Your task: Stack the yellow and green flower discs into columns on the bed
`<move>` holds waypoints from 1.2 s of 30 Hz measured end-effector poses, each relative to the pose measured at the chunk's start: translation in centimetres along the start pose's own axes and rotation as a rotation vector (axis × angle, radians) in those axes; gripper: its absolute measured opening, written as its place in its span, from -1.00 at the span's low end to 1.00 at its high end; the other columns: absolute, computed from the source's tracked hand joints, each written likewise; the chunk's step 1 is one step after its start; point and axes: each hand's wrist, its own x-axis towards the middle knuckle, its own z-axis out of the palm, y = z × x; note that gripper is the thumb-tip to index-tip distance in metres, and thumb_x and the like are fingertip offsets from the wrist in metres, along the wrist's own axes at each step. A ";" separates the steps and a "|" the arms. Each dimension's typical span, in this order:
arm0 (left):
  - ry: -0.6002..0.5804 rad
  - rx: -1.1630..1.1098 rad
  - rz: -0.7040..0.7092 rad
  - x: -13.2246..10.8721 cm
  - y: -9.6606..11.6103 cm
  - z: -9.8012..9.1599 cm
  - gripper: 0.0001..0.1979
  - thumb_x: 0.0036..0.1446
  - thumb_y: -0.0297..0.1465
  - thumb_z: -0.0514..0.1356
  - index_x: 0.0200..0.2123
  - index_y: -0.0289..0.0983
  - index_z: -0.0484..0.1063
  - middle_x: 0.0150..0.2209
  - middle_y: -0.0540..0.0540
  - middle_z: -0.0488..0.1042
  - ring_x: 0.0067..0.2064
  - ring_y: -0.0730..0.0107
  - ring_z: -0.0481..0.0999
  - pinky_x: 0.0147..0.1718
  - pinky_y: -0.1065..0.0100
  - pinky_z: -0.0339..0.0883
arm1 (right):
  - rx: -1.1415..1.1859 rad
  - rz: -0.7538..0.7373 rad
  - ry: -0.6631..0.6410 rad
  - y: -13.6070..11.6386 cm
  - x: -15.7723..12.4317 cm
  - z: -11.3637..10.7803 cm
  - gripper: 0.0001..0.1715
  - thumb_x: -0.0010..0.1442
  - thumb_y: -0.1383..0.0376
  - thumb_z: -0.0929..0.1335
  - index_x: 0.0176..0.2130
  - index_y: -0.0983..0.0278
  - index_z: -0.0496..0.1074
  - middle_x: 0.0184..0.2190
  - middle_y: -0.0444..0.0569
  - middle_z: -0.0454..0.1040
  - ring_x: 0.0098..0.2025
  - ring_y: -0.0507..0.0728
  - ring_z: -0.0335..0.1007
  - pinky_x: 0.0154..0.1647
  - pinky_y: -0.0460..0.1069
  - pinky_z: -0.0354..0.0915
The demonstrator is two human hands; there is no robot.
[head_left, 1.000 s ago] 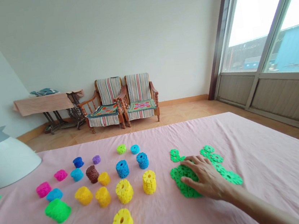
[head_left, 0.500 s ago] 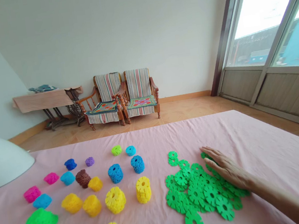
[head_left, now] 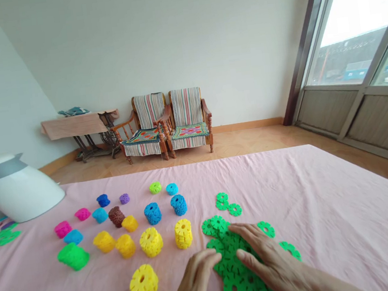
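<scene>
A loose heap of green notched plastic discs (head_left: 234, 289) lies on the pink tablecloth in front of me. My right hand (head_left: 264, 255) rests flat on the heap's right side, fingers stretched forward and thumb apart, covering some of the discs. At the heap's left edge is my left hand (head_left: 198, 282), fingers bent and thumb apart, with nothing seen in it; its fingertips are close to the discs. A few green discs (head_left: 222, 201) lie apart just beyond the heap. Left of my hands stands a stack of yellow discs (head_left: 143, 284).
Several more disc stacks stand at left, among them yellow (head_left: 183, 234), blue (head_left: 152, 213), brown (head_left: 116, 217) and green (head_left: 73, 256). A white jug (head_left: 22, 190) stands at the far left, with loose discs (head_left: 5, 236) beside it. Beyond the table are two wooden armchairs (head_left: 186, 106).
My left hand has come into view at the heap's left edge. My right hand has moved left and nearer, over the discs, and the heap is more gathered. The view has shifted left.
</scene>
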 end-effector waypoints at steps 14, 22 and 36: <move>-0.308 0.235 -0.250 7.0 0.4 3.3 -0.24 0.18 -0.04 0.04 0.23 -0.54 0.10 0.24 -0.47 0.10 0.27 -0.12 0.07 0.18 -0.10 0.06 | -0.187 -0.256 0.034 5.4 9.5 -0.1 -0.51 0.17 0.45 0.20 0.09 0.33 0.36 0.10 0.17 0.38 0.16 0.22 0.23 0.17 0.17 0.17; -0.375 0.154 -0.178 3.2 0.4 1.6 -0.30 0.21 -0.01 0.01 0.27 -0.32 0.06 0.29 -0.29 0.07 0.28 -0.01 0.06 0.19 -0.06 0.07 | -0.137 -0.200 -0.013 1.4 3.0 -0.6 -0.51 0.21 0.44 0.21 0.11 0.22 0.34 0.03 0.04 0.41 0.07 0.17 0.26 0.13 0.10 0.20; -0.128 0.099 -0.012 0.0 -1.1 -0.5 -0.63 0.12 -0.39 0.20 0.03 -0.14 0.37 0.03 -0.10 0.46 0.04 0.24 0.46 -0.01 0.26 0.41 | -0.023 -0.090 0.060 2.1 0.6 -0.2 -0.50 0.12 0.32 0.35 0.08 0.24 0.35 0.01 0.07 0.42 0.09 0.22 0.25 0.13 0.15 0.17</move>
